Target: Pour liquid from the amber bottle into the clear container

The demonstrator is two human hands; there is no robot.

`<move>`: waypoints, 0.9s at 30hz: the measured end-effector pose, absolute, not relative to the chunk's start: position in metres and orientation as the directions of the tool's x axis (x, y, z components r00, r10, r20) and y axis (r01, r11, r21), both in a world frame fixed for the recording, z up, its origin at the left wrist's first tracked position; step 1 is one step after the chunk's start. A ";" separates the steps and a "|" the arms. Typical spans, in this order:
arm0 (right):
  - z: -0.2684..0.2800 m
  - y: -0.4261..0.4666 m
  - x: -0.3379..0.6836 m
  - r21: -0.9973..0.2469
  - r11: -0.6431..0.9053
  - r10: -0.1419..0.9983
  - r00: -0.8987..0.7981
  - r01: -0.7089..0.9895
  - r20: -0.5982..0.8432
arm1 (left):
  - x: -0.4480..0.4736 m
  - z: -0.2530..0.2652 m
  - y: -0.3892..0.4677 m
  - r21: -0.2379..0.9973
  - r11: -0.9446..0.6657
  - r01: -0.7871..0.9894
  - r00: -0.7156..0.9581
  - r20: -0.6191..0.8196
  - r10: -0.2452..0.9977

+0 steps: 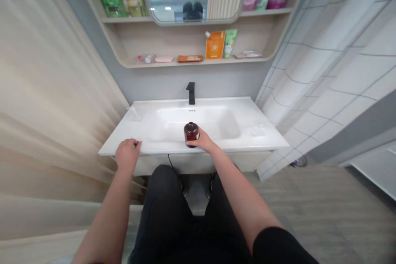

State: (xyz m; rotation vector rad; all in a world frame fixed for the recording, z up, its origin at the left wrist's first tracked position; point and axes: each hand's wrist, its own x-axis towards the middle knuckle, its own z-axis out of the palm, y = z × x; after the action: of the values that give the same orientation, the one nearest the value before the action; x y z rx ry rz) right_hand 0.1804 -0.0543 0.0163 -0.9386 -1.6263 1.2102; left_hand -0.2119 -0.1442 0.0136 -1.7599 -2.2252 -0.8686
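Observation:
My right hand (202,140) is wrapped round a dark amber bottle (190,133) from its right side. The bottle is upright at the sink's front rim, its narrow neck uncapped, with a bit of white label beside my fingers. I cannot tell whether its base touches the rim. Over the left front edge of the white washbasin counter (147,147), my left hand (127,153) is closed on a small dark piece (135,143). Most of that piece is hidden by my fingers, so its kind does not show.
A black faucet (191,94) rises behind the sink basin (198,121). Clear containers stand at the counter's left (135,114) and right (256,128). Above, a shelf (173,65) holds an orange pouch (215,45), a green tube (229,43) and soap. A curtain (62,111) hangs at left.

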 end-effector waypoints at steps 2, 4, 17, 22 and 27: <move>0.016 -0.054 0.181 -0.967 0.242 0.919 -0.338 0.077 0.202 | -0.211 0.015 -0.144 0.259 0.172 0.950 -0.280 0.470 0.837; 0.016 -0.053 0.181 -0.966 0.244 0.920 -0.336 0.088 0.202 | -0.208 0.020 -0.145 0.239 0.176 0.955 -0.275 0.489 0.828; 0.009 -0.050 0.180 -0.933 0.349 0.895 -0.326 0.087 0.305 | -0.033 0.029 -0.104 0.917 -0.241 0.319 -0.019 0.260 0.965; 0.000 -0.044 0.178 -0.897 0.437 0.857 -0.331 0.058 0.396 | 0.001 0.025 -0.077 0.930 -0.227 0.288 0.027 0.229 0.973; -0.001 -0.046 0.174 -0.905 0.423 0.848 -0.368 0.037 0.381 | -0.005 0.026 -0.068 0.927 -0.240 0.287 -0.014 0.254 0.967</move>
State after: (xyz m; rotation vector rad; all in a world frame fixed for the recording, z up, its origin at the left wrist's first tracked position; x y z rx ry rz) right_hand 0.1743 -0.0457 -0.0011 -0.7729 -1.7267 1.0684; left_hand -0.0051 -0.0684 0.0259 -2.5062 -2.0948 -2.0242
